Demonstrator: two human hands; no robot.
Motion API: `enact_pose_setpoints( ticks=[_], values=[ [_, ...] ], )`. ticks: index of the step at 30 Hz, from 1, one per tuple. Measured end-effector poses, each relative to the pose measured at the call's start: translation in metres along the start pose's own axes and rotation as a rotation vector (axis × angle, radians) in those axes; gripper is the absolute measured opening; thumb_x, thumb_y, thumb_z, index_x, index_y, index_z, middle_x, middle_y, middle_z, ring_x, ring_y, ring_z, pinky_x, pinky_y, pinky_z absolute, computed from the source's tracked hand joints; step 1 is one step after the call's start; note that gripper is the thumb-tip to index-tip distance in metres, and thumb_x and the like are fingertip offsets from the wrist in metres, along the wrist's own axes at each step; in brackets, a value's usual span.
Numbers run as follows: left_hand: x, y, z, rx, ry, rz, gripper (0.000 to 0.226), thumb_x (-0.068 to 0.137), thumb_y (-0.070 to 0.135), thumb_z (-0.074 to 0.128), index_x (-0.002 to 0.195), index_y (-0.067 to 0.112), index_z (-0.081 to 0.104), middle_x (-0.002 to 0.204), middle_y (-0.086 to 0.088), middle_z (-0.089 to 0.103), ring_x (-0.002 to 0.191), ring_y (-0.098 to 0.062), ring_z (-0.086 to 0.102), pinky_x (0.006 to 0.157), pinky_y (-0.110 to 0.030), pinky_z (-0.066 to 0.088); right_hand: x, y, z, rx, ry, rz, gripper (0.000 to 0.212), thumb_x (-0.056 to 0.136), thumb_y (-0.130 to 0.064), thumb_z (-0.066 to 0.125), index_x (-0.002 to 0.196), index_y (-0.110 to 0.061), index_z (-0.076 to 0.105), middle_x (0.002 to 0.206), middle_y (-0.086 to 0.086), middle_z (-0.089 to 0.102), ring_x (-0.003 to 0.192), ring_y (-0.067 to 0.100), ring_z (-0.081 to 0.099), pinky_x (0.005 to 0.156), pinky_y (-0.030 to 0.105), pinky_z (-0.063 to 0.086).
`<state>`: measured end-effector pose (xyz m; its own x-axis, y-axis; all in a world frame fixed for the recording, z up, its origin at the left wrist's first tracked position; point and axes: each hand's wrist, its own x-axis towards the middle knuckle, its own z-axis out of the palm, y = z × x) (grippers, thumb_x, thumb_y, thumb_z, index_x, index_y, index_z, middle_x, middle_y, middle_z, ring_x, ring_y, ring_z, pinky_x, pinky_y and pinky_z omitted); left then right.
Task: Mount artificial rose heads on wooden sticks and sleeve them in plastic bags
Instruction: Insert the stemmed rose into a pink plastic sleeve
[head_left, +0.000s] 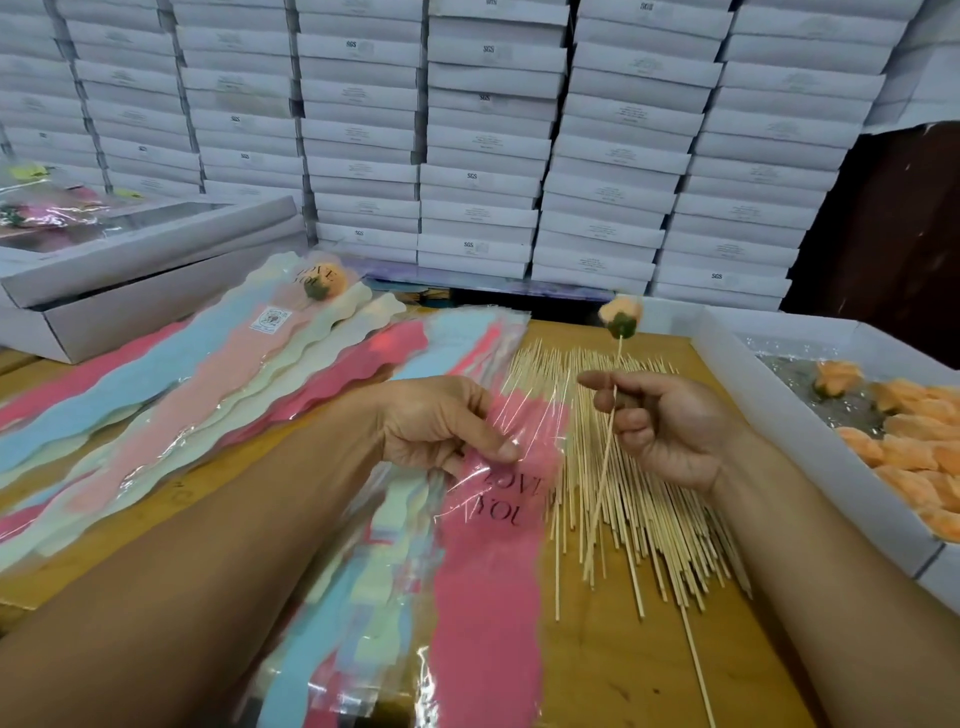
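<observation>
My right hand pinches a thin wooden stick near its upper part; an orange rose head with a green base sits on the stick's top end. My left hand pinches the upper edge of a pink plastic bag printed "LOVE YOU", which lies on top of a stack of bags. A heap of loose sticks covers the wooden table between my hands. A sleeved rose lies on the far fan of bags.
A white tray at the right holds several orange rose heads. Coloured bags fan out at the left. A grey box sits at the back left, and stacked white boxes wall the back.
</observation>
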<state>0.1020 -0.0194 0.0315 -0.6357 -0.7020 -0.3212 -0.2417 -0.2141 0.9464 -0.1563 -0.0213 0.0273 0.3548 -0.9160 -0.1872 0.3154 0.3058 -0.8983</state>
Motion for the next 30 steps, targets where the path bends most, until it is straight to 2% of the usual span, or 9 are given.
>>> enact_pose_setpoints(
  ticks=[3, 7, 10, 15, 18, 22, 26, 28, 30],
  values=[
    [-0.003, 0.001, -0.001, 0.037, -0.08, 0.002, 0.005, 0.076, -0.004, 0.073, 0.075, 0.001, 0.073, 0.064, -0.009, 0.072, 0.047, -0.01, 0.067, 0.043, -0.019, 0.053, 0.004, -0.006, 0.0, 0.032, 0.041, -0.021, 0.028, 0.106, -0.018, 0.041, 0.103, -0.006, 0.065, 0.063, 0.001, 0.061, 0.036, 0.001, 0.047, 0.032, 0.012, 0.038],
    [-0.001, 0.0, -0.003, 0.142, -0.157, 0.012, 0.033, 0.088, -0.008, 0.063, 0.068, 0.012, 0.078, 0.064, -0.002, 0.074, 0.051, -0.006, 0.068, 0.044, -0.018, 0.053, 0.02, -0.033, -0.001, 0.141, 0.188, -0.167, 0.027, 0.108, -0.017, 0.037, 0.094, -0.012, 0.059, 0.057, -0.002, 0.058, 0.035, -0.001, 0.044, 0.034, 0.007, 0.035],
    [0.0, -0.001, -0.004, 0.202, -0.203, -0.001, 0.031, 0.089, -0.006, 0.063, 0.069, 0.011, 0.078, 0.066, -0.003, 0.074, 0.05, -0.008, 0.069, 0.046, -0.023, 0.057, 0.031, -0.038, -0.009, 0.222, 0.335, -0.255, 0.027, 0.109, -0.018, 0.038, 0.089, -0.013, 0.056, 0.061, 0.0, 0.059, 0.036, -0.001, 0.045, 0.035, 0.008, 0.035],
    [0.0, 0.0, -0.002, 0.177, -0.174, -0.006, 0.029, 0.088, -0.011, 0.063, 0.072, 0.008, 0.078, 0.069, -0.006, 0.075, 0.052, -0.009, 0.069, 0.044, -0.019, 0.054, 0.045, -0.028, -0.019, 0.26, 0.495, -0.301, 0.023, 0.109, -0.017, 0.04, 0.09, -0.012, 0.054, 0.072, 0.006, 0.063, 0.036, 0.0, 0.048, 0.038, 0.011, 0.042],
    [0.0, 0.001, -0.001, 0.177, -0.198, -0.02, 0.031, 0.089, -0.014, 0.059, 0.072, 0.006, 0.076, 0.065, -0.005, 0.073, 0.051, -0.01, 0.069, 0.044, -0.02, 0.054, 0.05, -0.03, -0.02, 0.285, 0.528, -0.335, 0.021, 0.108, -0.016, 0.044, 0.09, -0.012, 0.055, 0.075, 0.009, 0.064, 0.036, 0.001, 0.05, 0.038, 0.012, 0.043],
    [0.0, 0.002, 0.003, 0.183, -0.176, -0.036, 0.008, 0.087, -0.012, 0.062, 0.087, -0.006, 0.067, 0.07, -0.008, 0.074, 0.054, -0.013, 0.071, 0.043, -0.022, 0.054, 0.052, -0.032, -0.016, 0.169, 0.529, -0.322, 0.019, 0.106, -0.014, 0.047, 0.092, -0.01, 0.058, 0.079, 0.011, 0.063, 0.035, 0.001, 0.05, 0.038, 0.012, 0.043],
    [0.0, 0.003, 0.005, 0.176, -0.172, -0.05, 0.015, 0.082, -0.008, 0.067, 0.095, -0.01, 0.063, 0.074, -0.009, 0.075, 0.057, -0.014, 0.072, 0.043, -0.023, 0.055, 0.055, -0.044, -0.004, 0.085, 0.494, -0.313, 0.02, 0.106, -0.015, 0.048, 0.091, -0.01, 0.061, 0.078, 0.009, 0.064, 0.036, 0.0, 0.049, 0.037, 0.012, 0.042],
    [0.0, 0.004, 0.006, 0.174, -0.171, -0.049, 0.006, 0.081, -0.009, 0.067, 0.087, -0.008, 0.065, 0.071, -0.009, 0.074, 0.053, -0.013, 0.071, 0.042, -0.022, 0.054, 0.059, -0.055, 0.001, 0.065, 0.494, -0.322, 0.021, 0.106, -0.017, 0.048, 0.091, -0.011, 0.061, 0.076, 0.008, 0.064, 0.037, 0.0, 0.048, 0.037, 0.012, 0.041],
    [0.0, 0.003, 0.005, 0.169, -0.167, -0.046, 0.014, 0.086, -0.013, 0.062, 0.081, -0.003, 0.068, 0.069, -0.008, 0.074, 0.052, -0.013, 0.07, 0.042, -0.023, 0.054, 0.063, -0.064, 0.006, 0.002, 0.511, -0.32, 0.02, 0.106, -0.017, 0.048, 0.093, -0.011, 0.062, 0.076, 0.006, 0.062, 0.038, 0.0, 0.045, 0.037, 0.012, 0.039]
  ],
)
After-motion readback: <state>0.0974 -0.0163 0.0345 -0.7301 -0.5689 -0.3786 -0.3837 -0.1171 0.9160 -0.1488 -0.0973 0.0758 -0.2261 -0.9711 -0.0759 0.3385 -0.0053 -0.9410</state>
